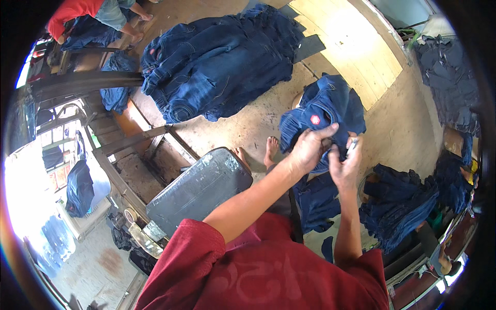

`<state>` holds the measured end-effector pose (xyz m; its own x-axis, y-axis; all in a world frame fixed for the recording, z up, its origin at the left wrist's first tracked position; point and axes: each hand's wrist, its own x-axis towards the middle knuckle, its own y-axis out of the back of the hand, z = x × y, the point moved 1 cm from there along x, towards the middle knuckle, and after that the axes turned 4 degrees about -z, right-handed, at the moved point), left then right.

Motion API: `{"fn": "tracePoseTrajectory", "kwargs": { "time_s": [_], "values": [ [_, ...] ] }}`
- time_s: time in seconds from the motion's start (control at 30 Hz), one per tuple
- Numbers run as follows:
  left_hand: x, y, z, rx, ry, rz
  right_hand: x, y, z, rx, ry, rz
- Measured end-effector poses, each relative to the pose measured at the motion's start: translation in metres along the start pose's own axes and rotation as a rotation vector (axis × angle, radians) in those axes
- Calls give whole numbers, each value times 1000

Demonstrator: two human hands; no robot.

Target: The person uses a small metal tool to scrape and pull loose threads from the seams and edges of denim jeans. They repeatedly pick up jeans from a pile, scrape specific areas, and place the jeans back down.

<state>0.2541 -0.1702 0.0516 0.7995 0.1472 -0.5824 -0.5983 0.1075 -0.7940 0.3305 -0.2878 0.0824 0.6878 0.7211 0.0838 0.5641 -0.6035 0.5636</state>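
A pair of dark blue denim jeans (336, 98) with a red label hangs bunched in front of me, its waistband uppermost. My left hand (310, 149) is closed on that waistband, thumb on top. Close beside it, my right hand (345, 164) is bent at the edge of the same cloth. Between its fingers sits a small pale, metal-looking tool (353, 144), too small to name surely. Part of the jeans is hidden behind both hands. More denim (318, 201) lies under my forearms, by my lap.
A big pile of jeans (222, 62) lies ahead on the floor. On the left stands a dark sewing-machine-like table (201, 186). Another denim heap (398, 206) is at the right, with dark garments (447, 77) beyond. Another person (98, 15) bends over cloth at far left.
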Motion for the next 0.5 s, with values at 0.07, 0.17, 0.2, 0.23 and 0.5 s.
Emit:
{"fn": "tracePoseTrajectory", "kwargs": {
  "time_s": [0.07,0.17,0.2,0.23,0.5],
  "values": [
    [-5,-5,20,43,-24,93,2,-18,-22,-138,94,61],
    [-21,-18,43,-112,-203,202,2,-44,-39,-180,94,173],
    [-27,-19,51,-94,-209,256,1,-54,-42,-150,74,196],
    [-34,-19,58,-92,-203,279,-1,-62,-45,-124,51,211],
    [-78,36,93,-286,-332,10,-25,-147,-69,-87,46,286]
  ]
}}
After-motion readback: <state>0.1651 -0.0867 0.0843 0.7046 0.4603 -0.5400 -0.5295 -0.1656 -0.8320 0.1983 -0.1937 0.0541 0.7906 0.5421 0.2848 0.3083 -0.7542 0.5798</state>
